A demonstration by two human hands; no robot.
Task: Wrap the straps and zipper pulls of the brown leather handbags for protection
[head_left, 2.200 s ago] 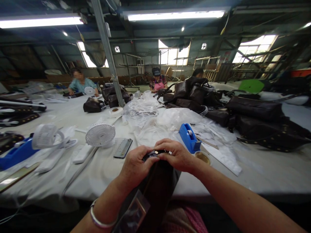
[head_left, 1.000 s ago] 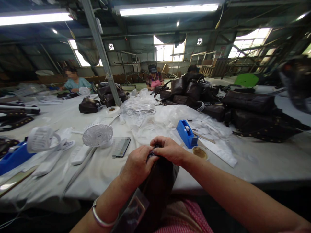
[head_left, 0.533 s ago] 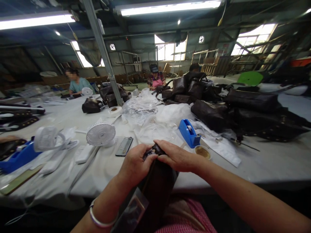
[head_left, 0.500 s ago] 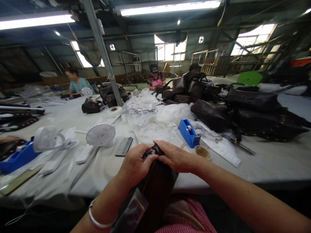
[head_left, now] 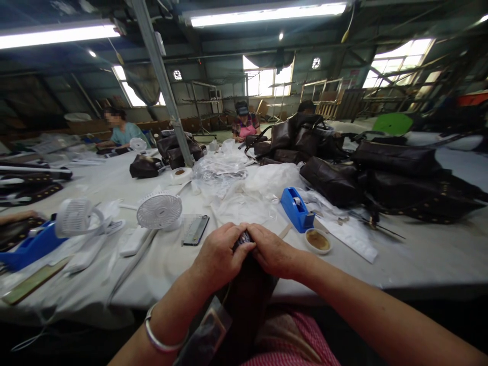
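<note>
A dark brown leather bag (head_left: 249, 300) stands upright against my lap, at the near edge of the table. My left hand (head_left: 219, 251) is closed over its top end from the left, thumb pointing inward. From the right, my right hand (head_left: 272, 249) presses on the same end, its fingers meeting those of the left. Something small and shiny shows between the hands, too covered to make out. A clear plastic pouch (head_left: 211, 325) with a tag inside hangs on the bag's left side.
Right of my hands are a blue tape dispenser (head_left: 301, 216) and a small dish of brown paste (head_left: 317, 240). A phone (head_left: 195, 230) and a white fan (head_left: 159, 211) lie to the left. Dark bags (head_left: 400, 178) are piled at the right. Co-workers sit across the table.
My hands have drawn closer together over the bag's top, and the right fingers now cover more of it. The bag stays in about the same place.
</note>
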